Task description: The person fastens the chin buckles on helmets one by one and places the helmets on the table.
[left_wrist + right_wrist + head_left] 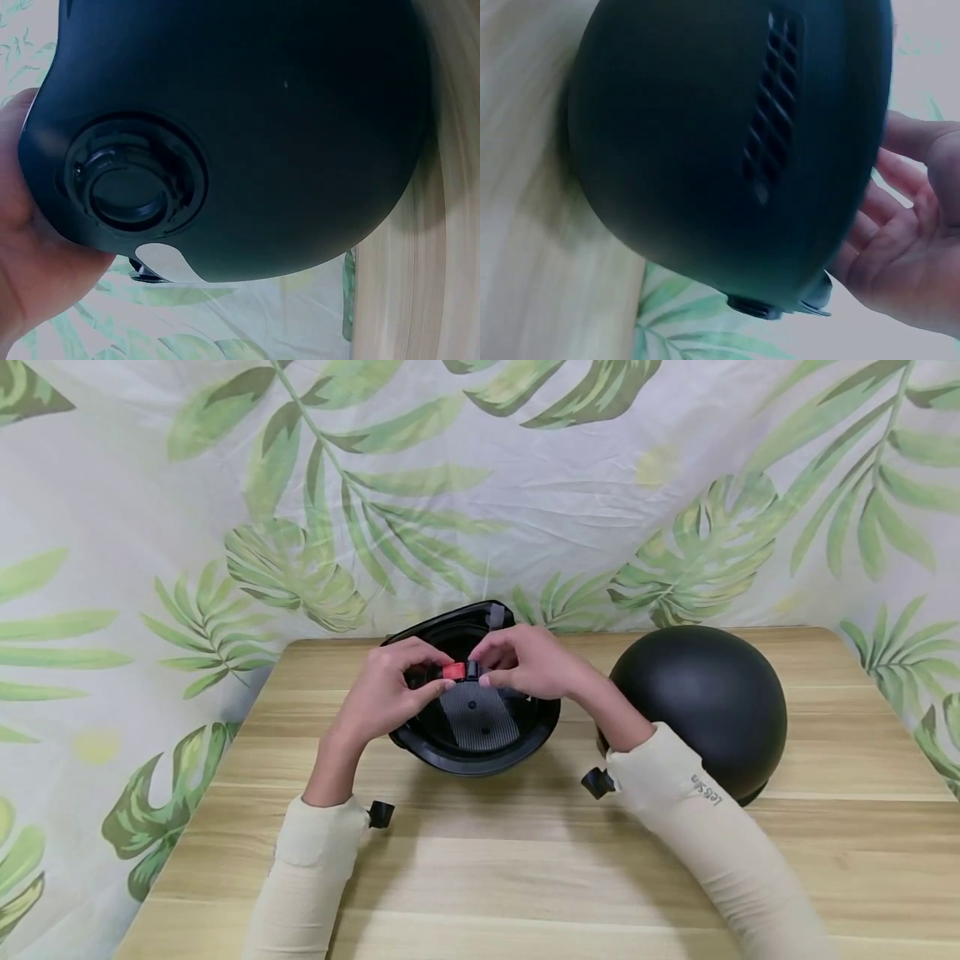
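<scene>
A black helmet (pixel 474 767) lies upside down on the table, its ribbed inner lining (pixel 480 722) facing up. Over its opening, my left hand (pixel 378 689) pinches a strap buckle's red piece (pixel 453 671) between thumb and fingers. The buckle's black piece (pixel 472 671) is pinched by my right hand (pixel 536 664); the two pieces meet end to end, though whether they are locked I cannot tell. A round fitting (pixel 127 184) shows on the shell in the left wrist view, a meshed vent (pixel 772 105) in the right wrist view. The shell hides the fingertips in both wrist views.
A second black helmet (pixel 701 702) stands dome up on the right, close beside my right forearm (pixel 697 810). The wooden table (pixel 480 885) ends at the back against a leaf-patterned cloth (pixel 555 518).
</scene>
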A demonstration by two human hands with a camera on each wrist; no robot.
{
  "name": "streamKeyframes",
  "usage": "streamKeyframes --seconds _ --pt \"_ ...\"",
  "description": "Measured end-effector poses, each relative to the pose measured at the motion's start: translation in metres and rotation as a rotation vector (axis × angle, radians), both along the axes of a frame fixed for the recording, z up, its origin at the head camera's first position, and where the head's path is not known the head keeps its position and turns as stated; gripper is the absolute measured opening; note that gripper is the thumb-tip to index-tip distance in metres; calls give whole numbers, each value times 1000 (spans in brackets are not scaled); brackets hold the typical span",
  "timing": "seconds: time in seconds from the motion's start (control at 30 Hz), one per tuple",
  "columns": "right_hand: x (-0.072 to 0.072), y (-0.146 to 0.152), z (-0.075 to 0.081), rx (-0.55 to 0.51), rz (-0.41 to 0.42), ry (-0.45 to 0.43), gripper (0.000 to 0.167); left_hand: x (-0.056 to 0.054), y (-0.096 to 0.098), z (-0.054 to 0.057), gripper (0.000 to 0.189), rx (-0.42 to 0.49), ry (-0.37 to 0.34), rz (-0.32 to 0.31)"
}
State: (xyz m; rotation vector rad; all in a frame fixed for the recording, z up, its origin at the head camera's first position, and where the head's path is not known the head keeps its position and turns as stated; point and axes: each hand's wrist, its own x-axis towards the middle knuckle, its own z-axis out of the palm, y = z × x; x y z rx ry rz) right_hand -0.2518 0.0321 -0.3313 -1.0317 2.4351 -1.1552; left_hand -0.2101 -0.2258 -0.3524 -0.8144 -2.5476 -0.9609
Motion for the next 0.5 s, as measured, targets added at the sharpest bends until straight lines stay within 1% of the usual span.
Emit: streamKeyframes --seconds 0.13,0.27,0.4,0.5 --pt "-8 -5 7 123 49 10 30 0 -2 -1 19 -65 -31 22" --pt "-12 -11 8 210 90 3 30 0 -4 -1 19 -146 -64 35" --pt "-12 -13 5 233 108 -7 30 1 -4 0 28 -162 -88 6" --pt "-9 -11 4 198 89 -9 30 2 -5 0 36 -117 -89 -23"
